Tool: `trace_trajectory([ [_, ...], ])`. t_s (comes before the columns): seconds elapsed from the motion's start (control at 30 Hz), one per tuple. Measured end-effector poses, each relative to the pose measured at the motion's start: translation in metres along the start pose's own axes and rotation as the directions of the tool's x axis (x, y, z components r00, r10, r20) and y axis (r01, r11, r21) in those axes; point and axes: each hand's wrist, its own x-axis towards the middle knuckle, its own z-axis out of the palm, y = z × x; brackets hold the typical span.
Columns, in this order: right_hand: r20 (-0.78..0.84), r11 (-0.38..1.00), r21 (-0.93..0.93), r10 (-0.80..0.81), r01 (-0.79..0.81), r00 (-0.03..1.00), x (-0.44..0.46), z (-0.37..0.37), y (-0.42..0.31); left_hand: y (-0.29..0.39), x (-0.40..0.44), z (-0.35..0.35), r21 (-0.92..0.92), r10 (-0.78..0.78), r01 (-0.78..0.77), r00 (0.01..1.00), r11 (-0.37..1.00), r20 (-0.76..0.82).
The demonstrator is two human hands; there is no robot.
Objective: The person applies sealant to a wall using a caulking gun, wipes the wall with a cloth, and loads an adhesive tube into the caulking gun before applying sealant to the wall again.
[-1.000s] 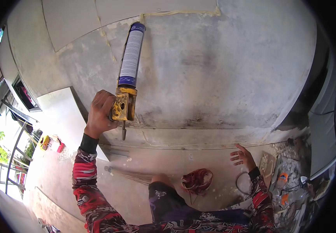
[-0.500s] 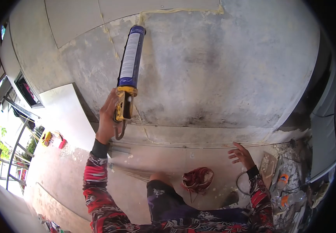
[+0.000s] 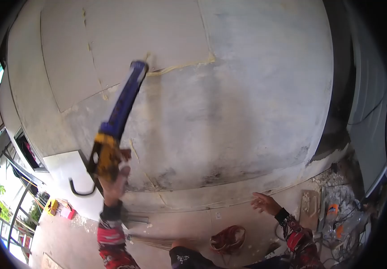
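Observation:
My left hand point(image 3: 115, 186) is wrapped round the handle end of a caulking gun point(image 3: 106, 154) with a yellow frame and a bent dark rod. Its blue tube point(image 3: 126, 101) points up and to the right, blurred by motion. The tip is near the lower edge of a pale board point(image 3: 126, 36) on the grey wall point(image 3: 189, 130). A cream-coloured bead point(image 3: 180, 68) runs along that edge. Low on the right, my right hand point(image 3: 266, 204) hangs in front of the wall's foot, fingers apart and holding nothing.
A loose white panel point(image 3: 70, 179) leans at the left, beside yellow and red items point(image 3: 52, 206). On the floor lie a dark red cloth bundle point(image 3: 228, 239) and a broom-like bunch of thin sticks point(image 3: 153, 241). Plastic bottles point(image 3: 332, 210) and a wooden board point(image 3: 309, 208) crowd the right.
The caulking gun has swung down and left in the view and turned, its tube tilting further right. The view has shifted upward, showing more of the board. My right hand appears lower.

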Motion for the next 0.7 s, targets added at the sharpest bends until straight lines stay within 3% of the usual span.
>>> trace_trajectory([
  [0.13,-0.012,0.99,-0.107,-0.096,0.094,0.995,-0.005,0.003,-0.001,0.024,0.104,0.024,0.0,0.121,-0.122,0.987,0.993,0.11],
  [0.17,-0.002,0.974,-0.173,-0.151,0.149,0.988,-0.002,0.003,-0.004,0.023,0.131,0.035,-0.149,0.177,-0.162,0.979,0.976,0.097],
  [0.2,0.009,0.952,-0.235,-0.198,0.195,0.98,-0.002,0.005,-0.005,0.034,0.157,0.043,-0.064,0.128,-0.124,0.989,0.99,0.069],
  [0.23,0.024,0.925,-0.298,-0.238,0.234,0.971,-0.003,0.005,-0.005,0.036,0.187,0.047,-0.009,0.185,-0.185,0.977,0.983,0.107],
  [0.33,0.104,0.828,-0.479,-0.276,0.292,0.955,0.007,0.006,0.01,0.053,0.272,0.077,-0.169,0.286,-0.27,0.955,0.948,0.079],
  [0.43,0.171,0.756,-0.542,-0.329,0.367,0.929,0.017,0.005,0.03,0.077,0.353,0.099,-0.194,0.318,-0.301,0.946,0.934,0.065],
  [0.5,0.175,0.72,-0.602,-0.305,0.347,0.936,0.019,-0.002,0.031,0.101,0.38,0.119,-0.17,0.306,-0.302,0.952,0.938,-0.005],
  [0.7,0.129,0.713,-0.616,-0.329,0.336,0.935,0.009,-0.02,0.021,0.104,0.397,0.139,-0.111,0.259,-0.257,0.966,0.96,0.008],
])
